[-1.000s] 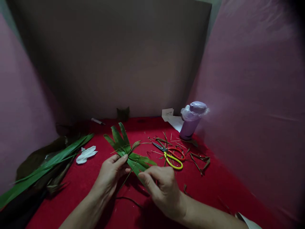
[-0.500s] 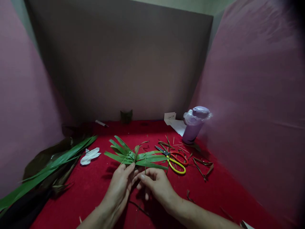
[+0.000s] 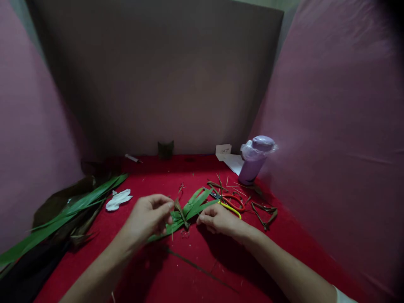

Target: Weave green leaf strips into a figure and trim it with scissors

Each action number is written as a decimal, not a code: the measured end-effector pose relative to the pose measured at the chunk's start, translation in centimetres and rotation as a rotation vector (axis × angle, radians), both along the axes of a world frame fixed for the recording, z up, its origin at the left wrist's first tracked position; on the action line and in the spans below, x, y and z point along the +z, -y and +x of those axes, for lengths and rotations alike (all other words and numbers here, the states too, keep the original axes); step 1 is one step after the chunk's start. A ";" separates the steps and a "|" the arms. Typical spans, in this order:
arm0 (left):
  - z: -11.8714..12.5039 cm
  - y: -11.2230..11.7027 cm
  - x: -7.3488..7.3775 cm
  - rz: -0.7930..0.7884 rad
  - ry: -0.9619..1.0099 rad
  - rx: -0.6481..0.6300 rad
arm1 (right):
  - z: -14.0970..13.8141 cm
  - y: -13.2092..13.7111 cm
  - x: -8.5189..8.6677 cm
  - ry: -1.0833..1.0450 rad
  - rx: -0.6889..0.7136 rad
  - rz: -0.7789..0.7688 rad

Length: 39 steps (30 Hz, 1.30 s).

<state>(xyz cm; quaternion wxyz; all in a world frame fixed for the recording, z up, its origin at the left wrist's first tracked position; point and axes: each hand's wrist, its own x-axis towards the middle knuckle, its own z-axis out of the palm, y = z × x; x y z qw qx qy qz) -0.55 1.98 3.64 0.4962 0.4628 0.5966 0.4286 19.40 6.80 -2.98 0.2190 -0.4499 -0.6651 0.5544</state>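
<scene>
A bundle of green leaf strips [image 3: 195, 207] with a dried brown strip [image 3: 181, 212] tied across its middle lies on the red cloth between my hands. My left hand [image 3: 151, 215] is over the bundle's left end, thumb and fingers pinched together. Just below its fingertips shows a thin pale sliver [image 3: 172, 232]; whether the fingers grip it is unclear. Curled shut beside the bundle's right side, my right hand [image 3: 217, 219] has its fingertips low near the cloth, and anything in them is hidden. Red-and-yellow-handled scissors [image 3: 235, 201] lie just beyond this hand.
Brown dried scraps [image 3: 267, 212] and thin sticks [image 3: 240, 191] are scattered at the right. A purple plastic-wrapped cup [image 3: 252, 168] and white papers [image 3: 233, 163] stand behind. Long leaves [image 3: 78, 214] and a white tissue [image 3: 118, 200] lie left. A dark strip [image 3: 202, 269] is in front.
My hands have moved apart, the left to the left and up, the right to the right. The leaf bundle, earlier held between them, now lies on the cloth, turned.
</scene>
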 end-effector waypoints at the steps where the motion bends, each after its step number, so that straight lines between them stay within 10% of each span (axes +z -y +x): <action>1: -0.4 -0.6 0.2 0.081 -0.072 0.050 | 0.2 0.1 -0.1 0.016 0.015 0.020; 20: 0.3 -6.2 -5.6 0.558 -0.477 -0.259 | -0.1 0.9 -1.6 0.211 -0.054 0.283; 39: 1.5 -6.0 -7.0 0.421 -0.429 -0.251 | -0.2 0.9 -1.5 0.276 -0.095 0.345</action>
